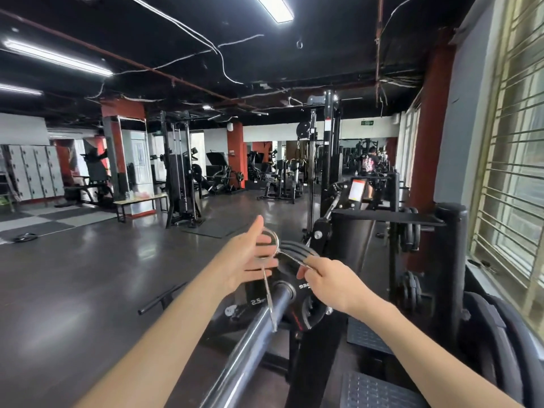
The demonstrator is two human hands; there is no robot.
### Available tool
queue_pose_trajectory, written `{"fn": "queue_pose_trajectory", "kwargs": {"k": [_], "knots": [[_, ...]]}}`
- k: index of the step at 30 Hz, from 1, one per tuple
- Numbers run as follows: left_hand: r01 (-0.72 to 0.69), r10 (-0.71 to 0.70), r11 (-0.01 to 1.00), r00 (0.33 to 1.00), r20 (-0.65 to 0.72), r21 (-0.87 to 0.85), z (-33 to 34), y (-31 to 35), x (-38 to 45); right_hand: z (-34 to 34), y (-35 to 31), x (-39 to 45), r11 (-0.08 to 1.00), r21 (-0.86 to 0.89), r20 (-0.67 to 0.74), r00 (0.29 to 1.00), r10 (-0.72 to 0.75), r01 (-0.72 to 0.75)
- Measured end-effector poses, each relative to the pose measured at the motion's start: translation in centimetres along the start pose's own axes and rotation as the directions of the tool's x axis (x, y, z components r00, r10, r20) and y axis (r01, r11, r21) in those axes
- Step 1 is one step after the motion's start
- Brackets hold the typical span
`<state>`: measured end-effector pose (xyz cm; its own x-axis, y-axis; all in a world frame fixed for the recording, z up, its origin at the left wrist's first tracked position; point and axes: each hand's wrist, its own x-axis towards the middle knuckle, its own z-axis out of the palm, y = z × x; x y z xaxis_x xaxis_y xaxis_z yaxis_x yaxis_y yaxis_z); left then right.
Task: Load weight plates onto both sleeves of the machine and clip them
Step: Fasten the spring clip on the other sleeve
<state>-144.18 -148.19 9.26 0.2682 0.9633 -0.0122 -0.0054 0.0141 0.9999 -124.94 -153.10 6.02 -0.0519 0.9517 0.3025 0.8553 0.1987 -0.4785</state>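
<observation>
While right hand point(329, 282) fingers pinch spring clip point(272, 245) handle, left hand point(247, 257) fingers spread behind coil.

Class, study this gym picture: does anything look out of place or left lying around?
Yes. A lone weight plate lies flat on the open floor at far left, away from any rack. Near the machine, a loose bar also lies on the floor.

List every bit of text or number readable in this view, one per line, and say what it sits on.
"25", seen upside down: black weight plate on the sleeve, lower left face.
White lettering by the right hand, same plate: partly hidden, unreadable.
Green wall sign: too small.
Red-and-white label on a machine: blurred.
</observation>
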Motion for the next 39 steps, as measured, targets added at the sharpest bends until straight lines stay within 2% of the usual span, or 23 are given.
{"fn": "queue_pose_trajectory", "kwargs": {"k": [2,5,6,10,13,17,23,27,31,35,39], "knots": [[0.061,-0.061,0.992,0.998,0.003,-0.108,-1.9,-1.5,-2.4,1.4,-1.5,-1.7,0.998,-0.068,-0.094,0.996,0.012,-0.018],[0.061,-0.076,0.927,0.997,-0.027,-0.370,-3.8,-3.4,-5.5,4.3,-4.5,-5.0,0.951,-0.308,-0.295,0.952,-0.081,-0.014],[0.057,-0.085,0.904,0.995,-0.048,-0.425,-4.1,-3.9,-6.4,5.4,-5.7,-6.3,0.945,-0.325,-0.298,0.951,-0.085,-0.017],[0.048,-0.119,0.862,0.987,-0.110,-0.505,-5.1,-5.8,-9.5,9.1,-8.7,-11.1,0.920,-0.388,-0.140,0.990,0.005,-0.060],[0.082,-0.169,0.847,0.978,-0.120,-0.525,-5.6,-7.3,-11.6,10.8,-10.2,-14.0,0.887,-0.445,-0.181,0.982,0.050,-0.127],[0.119,-0.231,0.802,0.966,-0.120,-0.585,-6.0,-8.0,-14.0,10.7,-11.9,-16.7,0.866,-0.478,-0.205,0.977,0.053,-0.147],[0.051,-0.160,0.809,0.977,-0.137,-0.585,-5.4,-8.5,-17.3,10.3,-13.3,-18.7,0.785,-0.583,-0.159,0.977,0.139,-0.207],[0.038,-0.142,0.806,0.981,-0.131,-0.590,-5.7,-9.0,-18.6,10.7,-14.2,-19.1,0.749,-0.634,-0.174,0.980,0.100,-0.189],[0.130,-0.247,0.779,0.963,-0.110,-0.614,-6.5,-9.9,-20.5,10.9,-13.4,-20.3,0.739,-0.672,-0.097,0.995,-0.025,-0.047],[0.278,-0.379,0.883,0.898,-0.225,-0.379,-6.8,-11.8,-21.8,11.5,-13.0,-21.1,0.728,-0.684,0.012,0.998,-0.060,0.052],[0.405,-0.484,0.839,0.861,-0.158,-0.363,-6.9,-12.2,-22.5,11.2,-12.7,-21.3,0.702,-0.708,0.049,0.997,-0.060,0.077]]}}
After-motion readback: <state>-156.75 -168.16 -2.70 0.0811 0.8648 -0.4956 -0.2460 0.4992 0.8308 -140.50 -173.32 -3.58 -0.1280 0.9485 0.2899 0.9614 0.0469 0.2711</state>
